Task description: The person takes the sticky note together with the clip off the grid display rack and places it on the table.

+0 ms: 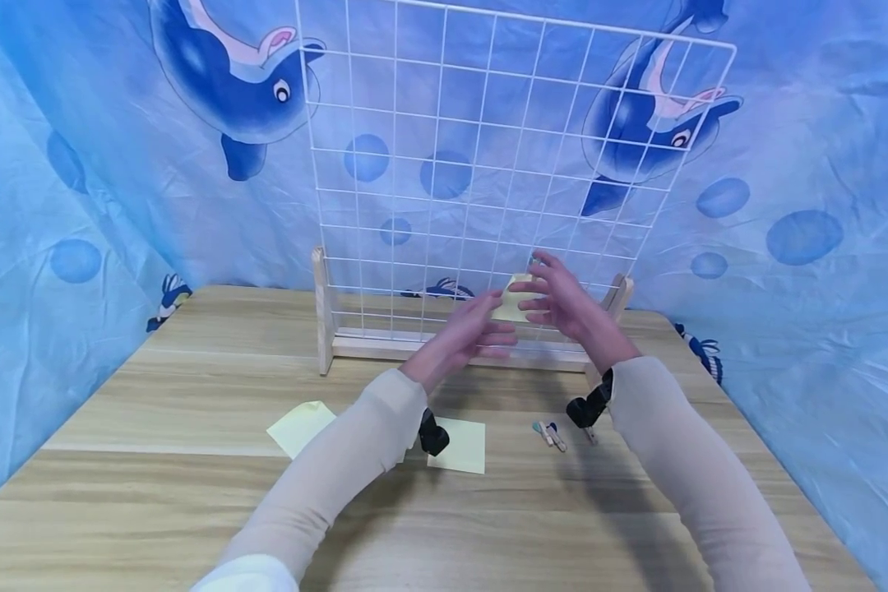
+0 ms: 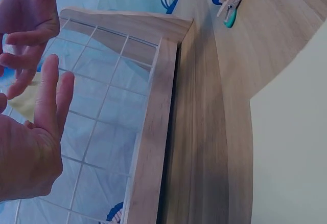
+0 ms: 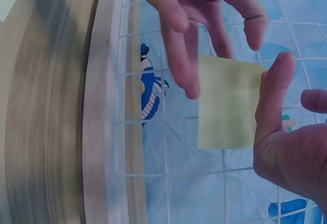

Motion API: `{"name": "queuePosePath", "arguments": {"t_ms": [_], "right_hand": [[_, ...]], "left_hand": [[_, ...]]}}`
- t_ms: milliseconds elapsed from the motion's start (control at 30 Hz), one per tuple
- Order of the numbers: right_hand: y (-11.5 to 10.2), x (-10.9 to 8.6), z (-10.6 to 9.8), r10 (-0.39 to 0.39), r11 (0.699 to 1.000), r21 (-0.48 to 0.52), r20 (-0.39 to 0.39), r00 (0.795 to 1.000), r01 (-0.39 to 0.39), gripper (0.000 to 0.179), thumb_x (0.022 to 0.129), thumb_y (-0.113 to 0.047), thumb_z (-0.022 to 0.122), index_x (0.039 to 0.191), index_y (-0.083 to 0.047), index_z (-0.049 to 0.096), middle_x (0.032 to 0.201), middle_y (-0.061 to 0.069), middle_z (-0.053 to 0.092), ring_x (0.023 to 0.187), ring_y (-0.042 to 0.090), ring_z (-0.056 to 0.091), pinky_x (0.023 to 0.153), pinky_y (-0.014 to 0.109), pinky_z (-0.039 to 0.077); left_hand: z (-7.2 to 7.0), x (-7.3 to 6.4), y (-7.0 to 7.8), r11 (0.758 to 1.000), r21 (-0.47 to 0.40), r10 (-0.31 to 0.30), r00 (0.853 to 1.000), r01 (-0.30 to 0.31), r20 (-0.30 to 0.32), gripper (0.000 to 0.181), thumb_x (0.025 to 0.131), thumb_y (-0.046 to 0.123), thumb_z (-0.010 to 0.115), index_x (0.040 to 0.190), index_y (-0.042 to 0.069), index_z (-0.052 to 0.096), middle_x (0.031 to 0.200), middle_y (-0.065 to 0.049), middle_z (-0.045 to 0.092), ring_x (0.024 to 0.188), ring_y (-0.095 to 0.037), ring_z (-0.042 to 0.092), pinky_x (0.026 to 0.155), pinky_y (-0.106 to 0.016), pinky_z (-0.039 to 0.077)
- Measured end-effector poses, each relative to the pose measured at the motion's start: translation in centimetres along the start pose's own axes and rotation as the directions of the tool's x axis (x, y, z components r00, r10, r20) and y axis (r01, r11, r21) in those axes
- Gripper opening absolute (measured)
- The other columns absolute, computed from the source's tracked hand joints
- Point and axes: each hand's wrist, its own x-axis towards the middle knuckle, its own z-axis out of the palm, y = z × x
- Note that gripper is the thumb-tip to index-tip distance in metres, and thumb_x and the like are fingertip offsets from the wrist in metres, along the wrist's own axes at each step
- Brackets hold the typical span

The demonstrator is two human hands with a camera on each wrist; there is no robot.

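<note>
A pale yellow paper note [image 1: 513,309] hangs against the lower right of the white wire grid [image 3: 166,157]. At its upper edge shows a small green-tipped clothespin [image 3: 286,118], partly hidden behind my right hand. My left hand [image 1: 475,330] is just left of the note, fingers loosely extended, holding nothing. To the note's right, my right hand [image 1: 565,302] has its fingers spread and gently bent, with nothing gripped. In the right wrist view, fingers of both hands overlap the note's edges; I cannot tell whether they touch it.
The grid stands upright in a wooden base [image 1: 373,349] on the wooden table. Two more yellow notes, one with a curled corner [image 1: 302,425] and one flat [image 1: 464,448], lie under my left forearm. Several clothespins [image 2: 232,1] lie to the right, near my right wrist's camera.
</note>
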Motion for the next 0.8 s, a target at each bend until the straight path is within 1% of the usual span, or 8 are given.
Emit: {"name": "queuePosePath", "arguments": {"t_ms": [133, 200, 267, 400, 500, 633, 733, 800], "right_hand": [[0.1, 0.5, 0.5, 0.019, 0.999, 0.049, -0.01, 1.0, -0.018, 0.057, 0.105, -0.03, 0.033, 0.154, -0.029, 0.004, 0.127, 0.011, 0.054, 0.066, 0.014, 0.062, 0.06, 0.025, 0.053], [0.2, 0.7, 0.6, 0.025, 0.997, 0.075, -0.022, 0.999, -0.023, 0.056, 0.105, -0.029, 0.032, 0.154, -0.029, 0.004, 0.12, 0.009, 0.059, 0.064, 0.014, 0.063, 0.058, 0.025, 0.053], [0.3, 0.8, 0.8, 0.026, 0.995, 0.097, -0.033, 0.999, -0.023, 0.055, 0.105, -0.028, 0.031, 0.154, -0.028, 0.006, 0.109, 0.005, 0.064, 0.061, 0.013, 0.063, 0.056, 0.025, 0.053], [0.4, 0.8, 0.9, 0.026, 0.991, 0.132, -0.053, 0.998, -0.019, 0.052, 0.105, -0.026, 0.03, 0.153, -0.027, 0.009, 0.093, 0.0, 0.068, 0.053, 0.012, 0.06, 0.051, 0.023, 0.051], [0.4, 0.9, 0.9, 0.023, 0.99, 0.143, -0.066, 0.998, -0.013, 0.051, 0.105, -0.025, 0.028, 0.152, -0.025, 0.008, 0.09, 0.0, 0.068, 0.048, 0.011, 0.056, 0.048, 0.021, 0.049], [0.3, 0.9, 1.1, 0.018, 0.989, 0.151, -0.083, 0.996, -0.005, 0.053, 0.105, -0.024, 0.028, 0.153, -0.023, 0.006, 0.089, -0.001, 0.068, 0.049, 0.011, 0.055, 0.048, 0.021, 0.049], [0.3, 0.9, 1.1, 0.015, 0.987, 0.162, -0.092, 0.996, 0.001, 0.054, 0.105, -0.024, 0.029, 0.154, -0.022, 0.007, 0.089, -0.001, 0.068, 0.05, 0.011, 0.055, 0.048, 0.021, 0.048], [0.4, 0.9, 1.1, 0.01, 0.986, 0.164, -0.1, 0.995, 0.007, 0.053, 0.105, -0.023, 0.03, 0.153, -0.022, 0.009, 0.088, -0.001, 0.067, 0.051, 0.011, 0.055, 0.048, 0.021, 0.048]], "left_hand": [[0.2, 0.4, 0.1, 0.999, -0.033, 0.003, 1.0, -0.004, -0.014, 0.048, 0.104, 0.032, 0.042, 0.149, 0.019, 0.034, 0.132, -0.029, 0.053, 0.119, -0.044, 0.053, 0.091, -0.054, 0.049], [0.3, 0.7, 0.1, 0.999, -0.045, 0.007, 1.0, -0.008, -0.022, 0.048, 0.104, 0.031, 0.041, 0.149, 0.016, 0.034, 0.131, -0.029, 0.054, 0.119, -0.043, 0.054, 0.091, -0.053, 0.049], [0.4, 0.9, 0.1, 0.999, -0.052, 0.01, 0.999, -0.012, -0.038, 0.049, 0.104, 0.032, 0.042, 0.148, 0.012, 0.035, 0.129, -0.028, 0.056, 0.116, -0.041, 0.057, 0.089, -0.051, 0.051], [0.7, 1.3, 0.0, 0.998, -0.062, 0.015, 0.996, -0.02, -0.083, 0.048, 0.102, 0.032, 0.046, 0.143, 0.007, 0.041, 0.124, -0.025, 0.06, 0.111, -0.038, 0.061, 0.084, -0.045, 0.055], [0.9, 1.5, -0.1, 0.997, -0.069, 0.02, 0.993, -0.028, -0.115, 0.046, 0.101, 0.03, 0.049, 0.139, 0.005, 0.046, 0.121, -0.024, 0.062, 0.108, -0.035, 0.064, 0.079, -0.041, 0.058], [1.0, 1.7, -0.1, 0.996, -0.081, 0.015, 0.989, -0.027, -0.147, 0.046, 0.099, 0.029, 0.053, 0.137, 0.004, 0.048, 0.119, -0.022, 0.064, 0.104, -0.031, 0.067, 0.075, -0.037, 0.059], [1.1, 1.7, -0.2, 0.995, -0.095, 0.013, 0.987, -0.028, -0.16, 0.047, 0.099, 0.029, 0.055, 0.137, 0.003, 0.049, 0.12, -0.023, 0.064, 0.104, -0.03, 0.067, 0.077, -0.037, 0.058], [1.1, 1.8, -0.2, 0.994, -0.107, 0.014, 0.986, -0.032, -0.164, 0.047, 0.098, 0.029, 0.055, 0.137, 0.002, 0.049, 0.121, -0.023, 0.063, 0.105, -0.031, 0.066, 0.081, -0.039, 0.057]]}}
